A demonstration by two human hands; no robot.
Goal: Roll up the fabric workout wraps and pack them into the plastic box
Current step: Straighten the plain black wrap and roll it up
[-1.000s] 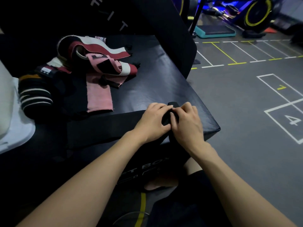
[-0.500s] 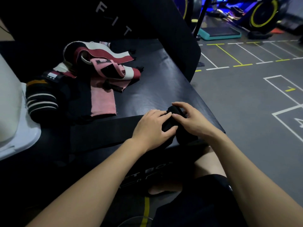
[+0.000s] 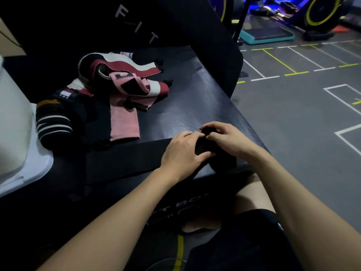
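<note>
Vs. a sec ago, black wrap (image 3: pixel 207 145) at near surface (image 3: pixel 185 114) edge is rolled tighter, gripped by left hand (image 3: pixel 182 153) & right hand (image 3: pixel 227 140), both curled on roll; tail (image 3: pixel 125 161) left unrolled, packing not yet begun.

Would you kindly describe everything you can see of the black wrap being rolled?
The black fabric wrap looks soft and matte. Its rolled end sits near the black padded box's front right corner, gripped by the left hand and right hand. The unrolled tail lies flat, stretching leftward along the front edge.
</note>
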